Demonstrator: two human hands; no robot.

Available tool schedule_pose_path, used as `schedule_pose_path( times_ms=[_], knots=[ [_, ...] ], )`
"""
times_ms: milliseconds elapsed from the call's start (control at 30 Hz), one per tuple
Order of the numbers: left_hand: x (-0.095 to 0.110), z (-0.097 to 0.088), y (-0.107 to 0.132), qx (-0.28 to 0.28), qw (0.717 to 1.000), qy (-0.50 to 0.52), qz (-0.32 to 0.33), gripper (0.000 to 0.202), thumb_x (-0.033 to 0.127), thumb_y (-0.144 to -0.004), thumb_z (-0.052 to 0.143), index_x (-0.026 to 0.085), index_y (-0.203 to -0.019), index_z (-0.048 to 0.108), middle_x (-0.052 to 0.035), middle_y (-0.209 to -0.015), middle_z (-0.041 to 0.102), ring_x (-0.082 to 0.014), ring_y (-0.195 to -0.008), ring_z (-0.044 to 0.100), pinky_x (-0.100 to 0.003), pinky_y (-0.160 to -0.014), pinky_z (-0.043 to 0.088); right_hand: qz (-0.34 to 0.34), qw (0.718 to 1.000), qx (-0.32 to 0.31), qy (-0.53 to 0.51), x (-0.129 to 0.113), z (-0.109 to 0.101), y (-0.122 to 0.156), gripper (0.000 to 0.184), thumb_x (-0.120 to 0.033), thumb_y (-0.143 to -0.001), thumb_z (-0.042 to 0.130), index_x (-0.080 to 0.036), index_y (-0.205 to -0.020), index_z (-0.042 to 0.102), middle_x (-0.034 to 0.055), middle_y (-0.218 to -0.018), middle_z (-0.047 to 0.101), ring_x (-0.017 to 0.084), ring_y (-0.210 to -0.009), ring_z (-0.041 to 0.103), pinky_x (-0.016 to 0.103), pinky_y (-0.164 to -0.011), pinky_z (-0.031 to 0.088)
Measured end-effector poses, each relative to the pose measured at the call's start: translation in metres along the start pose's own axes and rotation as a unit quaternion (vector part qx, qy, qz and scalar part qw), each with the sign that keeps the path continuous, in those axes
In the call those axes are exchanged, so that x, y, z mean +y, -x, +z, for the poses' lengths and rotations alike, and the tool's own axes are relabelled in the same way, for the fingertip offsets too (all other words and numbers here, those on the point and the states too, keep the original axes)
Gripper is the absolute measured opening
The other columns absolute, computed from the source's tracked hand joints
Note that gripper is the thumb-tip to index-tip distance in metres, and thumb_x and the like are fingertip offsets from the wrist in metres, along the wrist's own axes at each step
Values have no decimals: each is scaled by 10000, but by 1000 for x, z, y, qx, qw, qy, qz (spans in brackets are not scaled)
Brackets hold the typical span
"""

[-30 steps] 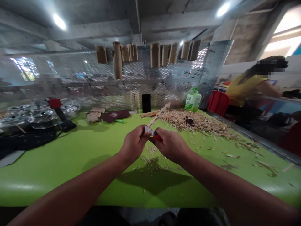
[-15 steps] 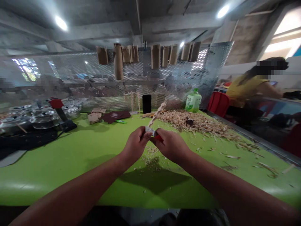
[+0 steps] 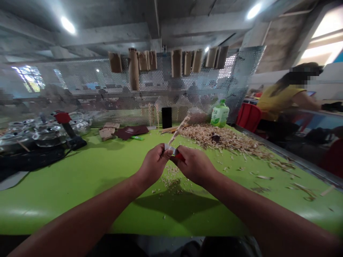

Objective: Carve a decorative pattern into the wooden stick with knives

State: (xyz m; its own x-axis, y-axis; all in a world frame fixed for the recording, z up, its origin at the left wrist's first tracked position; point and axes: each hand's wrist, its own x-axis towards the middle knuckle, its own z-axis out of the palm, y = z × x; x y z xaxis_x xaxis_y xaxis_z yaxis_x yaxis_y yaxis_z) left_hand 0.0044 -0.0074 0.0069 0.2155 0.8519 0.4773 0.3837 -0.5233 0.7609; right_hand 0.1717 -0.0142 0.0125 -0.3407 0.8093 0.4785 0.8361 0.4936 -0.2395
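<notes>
In the middle of the view, my left hand [image 3: 152,162] is closed around the lower end of a slim carved wooden stick [image 3: 180,128], which tilts up and to the right. My right hand [image 3: 197,164] grips the red handle of a knife [image 3: 173,150]. Its short pale blade lies against the stick just above my left thumb. The two hands are close together, over small wood chips [image 3: 173,178] on the green tabletop [image 3: 107,200]. My palms hide the stick's lower end and most of the handle.
A large heap of wood shavings [image 3: 225,137] lies at the right, with a green bottle [image 3: 219,114] behind it. A black phone [image 3: 167,117] leans against the perforated metal screen [image 3: 102,92]. Metal kettles [image 3: 49,134] stand left. A person in yellow [image 3: 281,96] sits at right.
The stick has turned slightly in my left hand, and the blade has shifted a little against it. Both hands hold nearly the same place.
</notes>
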Motion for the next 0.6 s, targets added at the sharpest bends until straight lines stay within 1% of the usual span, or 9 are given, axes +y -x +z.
schedule_pose_path(
  times_ms=[167, 233, 367, 467, 533, 600],
  knots=[
    [-1, 2, 0, 15, 1000, -10, -18, 406, 535, -880, 442, 157, -797, 563, -6, -696, 540, -130, -640, 448, -242, -566, 347, 10, 1000, -2, -4, -2, -2, 0, 292, -438, -907, 444, -185, -769, 494, 5, -613, 545, 96, -495, 361, 270, -503, 156],
    [-2, 2, -1, 2, 1000, 12, -22, 413, 554, -870, 445, 162, -813, 563, 7, -647, 509, -122, -598, 427, -239, -544, 337, 11, 1000, -13, -15, -1, -2, -1, 288, -436, -900, 461, -184, -767, 502, 4, -610, 544, 96, -498, 372, 267, -501, 161],
    [-7, 4, -1, -36, 995, 79, -44, 445, 578, -871, 421, 170, -965, 570, 43, -549, 426, -108, -499, 365, -233, -491, 312, 10, 998, -33, -44, 1, -2, -4, 261, -424, -882, 498, -185, -781, 517, 1, -626, 560, 97, -512, 401, 256, -495, 174],
    [-10, 5, 0, -57, 989, 128, -52, 446, 562, -875, 438, 166, -1048, 549, 70, -536, 369, -91, -456, 308, -223, -460, 279, 8, 998, -36, -48, 1, -3, -4, 264, -430, -882, 496, -184, -792, 525, 8, -642, 577, 98, -514, 412, 253, -491, 184],
    [-10, 5, 0, -69, 985, 150, -51, 431, 548, -882, 437, 167, -1058, 537, 78, -541, 348, -86, -447, 291, -217, -451, 266, 4, 998, -34, -48, 0, -3, -3, 258, -422, -886, 489, -182, -798, 529, 17, -667, 594, 101, -524, 425, 255, -494, 189],
    [-8, 3, -1, -69, 988, 134, -43, 401, 536, -888, 433, 165, -993, 544, 69, -555, 368, -87, -464, 313, -216, -461, 279, 1, 999, -24, -36, -1, -3, -2, 257, -420, -891, 479, -184, -800, 528, 19, -665, 595, 104, -526, 422, 260, -497, 185]
  ],
)
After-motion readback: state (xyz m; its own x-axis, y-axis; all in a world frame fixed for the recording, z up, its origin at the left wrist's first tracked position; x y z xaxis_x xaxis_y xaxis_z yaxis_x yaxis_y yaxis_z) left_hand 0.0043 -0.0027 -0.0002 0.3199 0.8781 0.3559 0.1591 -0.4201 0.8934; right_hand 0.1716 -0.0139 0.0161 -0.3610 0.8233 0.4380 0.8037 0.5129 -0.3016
